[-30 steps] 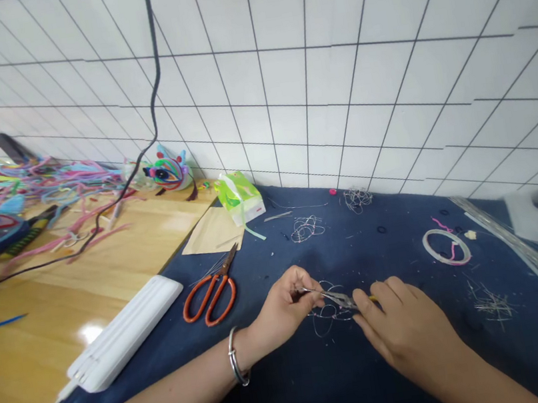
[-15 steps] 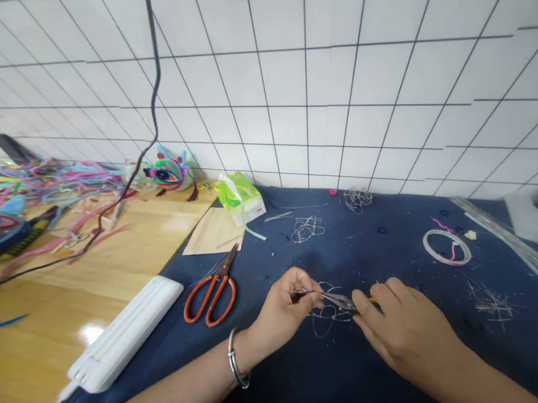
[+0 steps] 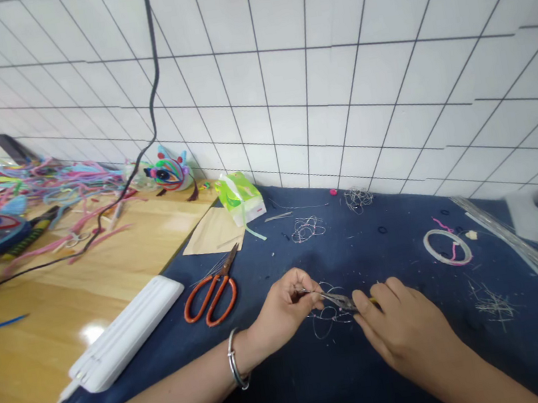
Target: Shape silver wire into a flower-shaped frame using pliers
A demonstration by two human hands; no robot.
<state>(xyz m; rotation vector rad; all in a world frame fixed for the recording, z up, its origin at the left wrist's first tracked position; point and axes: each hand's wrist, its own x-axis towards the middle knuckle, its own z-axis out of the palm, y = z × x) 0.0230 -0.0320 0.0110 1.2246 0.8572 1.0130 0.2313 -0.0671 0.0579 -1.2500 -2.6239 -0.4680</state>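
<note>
Thumb and fingers of my left hand (image 3: 291,302) pinch a thin piece of wire (image 3: 303,290). My right hand (image 3: 398,320) is wrapped round a pair of pliers (image 3: 342,302), whose jaws point left and reach the wire at my left fingertips. Most of the pliers' handles are hidden in my palm; a bit of yellow shows. Beneath the jaws, loops of thin wire (image 3: 325,334) with small pinkish beads lie on the dark blue cloth (image 3: 296,386). Orange-handled scissors (image 3: 212,297) rest to the left of my left hand.
A white power strip (image 3: 127,334) lies at the left, near a wooden tabletop (image 3: 150,219). Behind are a green tissue pack (image 3: 241,199) and wire coils (image 3: 307,228). On the right are a tape roll (image 3: 428,248), wire scraps (image 3: 494,306) and a long wire bundle (image 3: 521,234).
</note>
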